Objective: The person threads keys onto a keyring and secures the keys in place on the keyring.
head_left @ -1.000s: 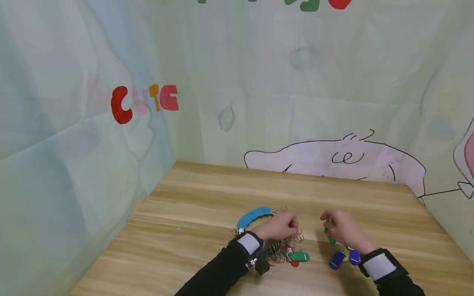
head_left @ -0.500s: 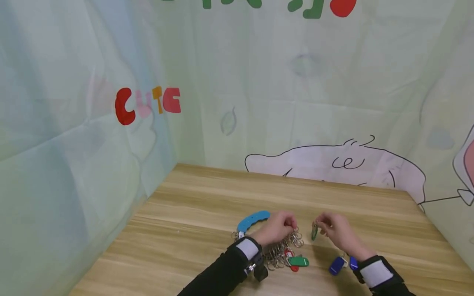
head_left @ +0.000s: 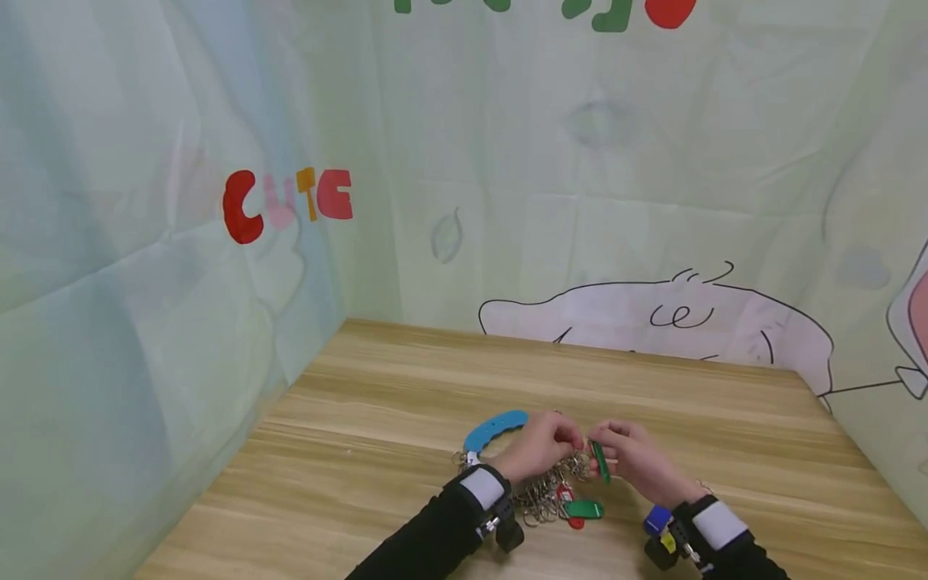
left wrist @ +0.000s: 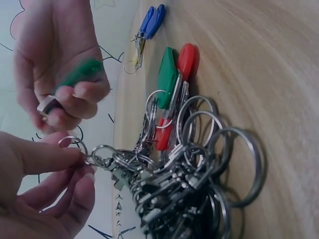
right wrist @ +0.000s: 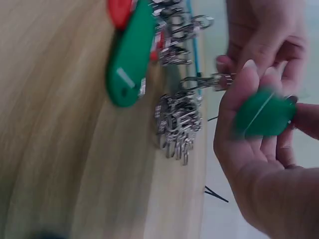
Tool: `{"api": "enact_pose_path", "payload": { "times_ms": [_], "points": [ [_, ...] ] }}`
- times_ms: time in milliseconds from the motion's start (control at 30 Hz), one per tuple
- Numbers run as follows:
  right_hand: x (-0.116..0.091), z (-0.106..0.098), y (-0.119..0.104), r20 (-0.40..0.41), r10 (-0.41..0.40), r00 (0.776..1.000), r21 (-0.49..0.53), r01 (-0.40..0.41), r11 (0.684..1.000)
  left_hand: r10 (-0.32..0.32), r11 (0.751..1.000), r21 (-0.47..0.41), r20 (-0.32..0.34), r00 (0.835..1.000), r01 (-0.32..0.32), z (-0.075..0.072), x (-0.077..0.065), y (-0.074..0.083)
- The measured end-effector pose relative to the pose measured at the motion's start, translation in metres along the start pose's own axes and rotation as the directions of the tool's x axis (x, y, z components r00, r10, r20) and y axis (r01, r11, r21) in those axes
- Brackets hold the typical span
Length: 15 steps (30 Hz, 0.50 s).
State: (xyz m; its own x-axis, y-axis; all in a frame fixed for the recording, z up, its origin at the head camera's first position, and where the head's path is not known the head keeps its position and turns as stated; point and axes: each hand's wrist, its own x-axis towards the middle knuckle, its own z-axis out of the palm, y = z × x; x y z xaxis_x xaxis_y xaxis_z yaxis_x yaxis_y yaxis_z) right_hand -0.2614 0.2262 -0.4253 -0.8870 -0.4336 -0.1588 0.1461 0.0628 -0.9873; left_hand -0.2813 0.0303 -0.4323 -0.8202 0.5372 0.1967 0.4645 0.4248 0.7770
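Note:
My left hand pinches a small metal split ring between thumb and fingers. That ring hangs at the end of a bunch of linked metal rings and clasps. Close on its right, my right hand holds a green key tag, whose metal end points toward the left fingers. The two hands nearly meet; whether the tag touches the ring I cannot tell. Among the bunch on the table lie another green key tag and red key tags.
A curved blue strip lies behind the left hand, joined to metal hardware. Blue key tags and a yellow one rest on the wooden table near my right wrist. Printed cloth walls stand behind the table and at its left.
My right hand has lifted the green key tag off the table and carried it left to the left hand. The left hand has stayed nearly in place at the ring.

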Motion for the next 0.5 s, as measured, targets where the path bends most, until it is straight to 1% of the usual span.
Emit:
{"api": "enact_pose_path", "payload": {
  "times_ms": [100, 200, 333, 400, 500],
  "points": [
    [0.004, 0.005, 0.003, -0.053, 0.007, 0.999, -0.084, -0.011, 0.996, -0.006, 1.0, -0.022, -0.025, 1.0, 0.005, -0.001, -0.002, 0.0],
    [0.007, 0.008, 0.006, -0.087, -0.006, 0.996, -0.194, -0.011, 0.981, -0.006, 0.999, -0.04, -0.038, 0.999, 0.005, -0.002, -0.003, 0.0],
    [0.008, 0.011, 0.009, -0.065, -0.016, 0.998, -0.319, -0.005, 0.948, -0.028, 0.997, -0.069, -0.049, 0.998, 0.024, -0.003, -0.004, 0.0],
    [0.007, 0.012, 0.01, -0.057, -0.023, 0.998, -0.353, 0.002, 0.936, -0.037, 0.997, -0.075, -0.052, 0.998, 0.033, -0.004, -0.004, 0.0],
    [0.006, 0.014, 0.01, -0.04, -0.055, 0.998, -0.389, 0.036, 0.921, -0.053, 0.995, -0.091, -0.043, 0.998, 0.049, -0.004, -0.004, 0.0]
  ]
}}
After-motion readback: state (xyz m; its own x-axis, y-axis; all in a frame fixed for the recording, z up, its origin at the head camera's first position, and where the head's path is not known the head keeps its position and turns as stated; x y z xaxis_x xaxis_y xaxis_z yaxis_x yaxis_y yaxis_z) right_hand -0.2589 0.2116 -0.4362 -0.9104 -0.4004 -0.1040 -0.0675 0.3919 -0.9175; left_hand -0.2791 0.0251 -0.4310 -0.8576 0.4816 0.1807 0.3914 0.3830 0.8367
